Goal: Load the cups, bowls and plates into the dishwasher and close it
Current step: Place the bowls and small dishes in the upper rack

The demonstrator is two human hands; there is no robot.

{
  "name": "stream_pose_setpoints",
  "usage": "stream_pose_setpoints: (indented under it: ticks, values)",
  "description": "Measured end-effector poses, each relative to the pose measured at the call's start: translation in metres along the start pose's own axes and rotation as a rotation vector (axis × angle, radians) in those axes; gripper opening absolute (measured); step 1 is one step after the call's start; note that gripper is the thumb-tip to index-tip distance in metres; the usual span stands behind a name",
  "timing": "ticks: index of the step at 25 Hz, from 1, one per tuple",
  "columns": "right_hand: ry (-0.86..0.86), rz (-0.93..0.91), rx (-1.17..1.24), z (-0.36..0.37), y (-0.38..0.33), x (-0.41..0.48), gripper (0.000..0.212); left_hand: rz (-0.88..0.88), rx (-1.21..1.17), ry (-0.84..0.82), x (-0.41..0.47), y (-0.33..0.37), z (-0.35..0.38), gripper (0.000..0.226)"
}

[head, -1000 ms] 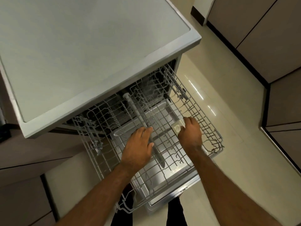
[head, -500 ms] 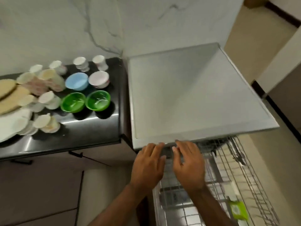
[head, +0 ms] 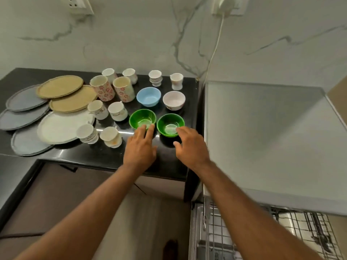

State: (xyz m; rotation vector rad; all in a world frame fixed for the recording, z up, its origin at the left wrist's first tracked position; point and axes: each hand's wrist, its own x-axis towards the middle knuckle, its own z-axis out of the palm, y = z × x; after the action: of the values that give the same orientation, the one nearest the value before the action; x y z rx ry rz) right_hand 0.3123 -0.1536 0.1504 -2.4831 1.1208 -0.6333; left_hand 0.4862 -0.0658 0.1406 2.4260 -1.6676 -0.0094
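Two green bowls stand side by side on the black counter (head: 105,156). My left hand (head: 139,147) reaches the left green bowl (head: 142,118), its straight fingertips at the near rim. My right hand (head: 190,145) is at the right green bowl (head: 170,123), fingers over its near rim and thumb spread below; neither hand grips anything. Behind them sit a blue bowl (head: 148,96) and a white bowl (head: 174,100). Several cups (head: 117,111) and plates (head: 62,126) cover the counter's left. The dishwasher (head: 262,137) stands at right, its wire rack (head: 293,233) pulled out.
A marble wall with a socket and a white cable (head: 216,44) rises behind the counter. Brown cabinet fronts (head: 75,203) lie below the counter. The dishwasher's flat grey top is bare.
My view swung up and left from the rack to the counter. Both hands left the rack and the dishwasher's front edge and moved out to the two green bowls.
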Motion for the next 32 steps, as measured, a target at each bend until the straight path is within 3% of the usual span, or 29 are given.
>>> stream_pose_setpoints:
  ticks: [3,6,12,17,23,32]
  values:
    - [-0.116,0.008,-0.111,0.02,-0.004,0.031,0.055,-0.043,0.038,-0.096,0.03,-0.024,0.004,0.081]
    - [-0.186,-0.003,-0.196,0.04,0.0,0.044,0.044,-0.038,0.099,-0.148,0.052,-0.039,0.016,0.066]
    - [-0.144,-0.052,-0.175,0.052,0.017,0.04,0.031,-0.021,0.091,-0.048,0.063,-0.04,0.02,0.02]
    - [-0.104,-0.055,-0.138,0.024,0.027,0.005,0.019,0.07,0.038,0.064,0.038,-0.016,0.01,0.017]
    - [-0.041,0.038,-0.202,-0.043,0.072,-0.086,0.023,0.241,-0.043,0.077,-0.026,0.072,0.005,0.027]
    - [0.163,0.211,-0.305,-0.154,0.168,-0.268,0.027,0.573,-0.258,0.032,-0.13,0.25,0.031,0.024]
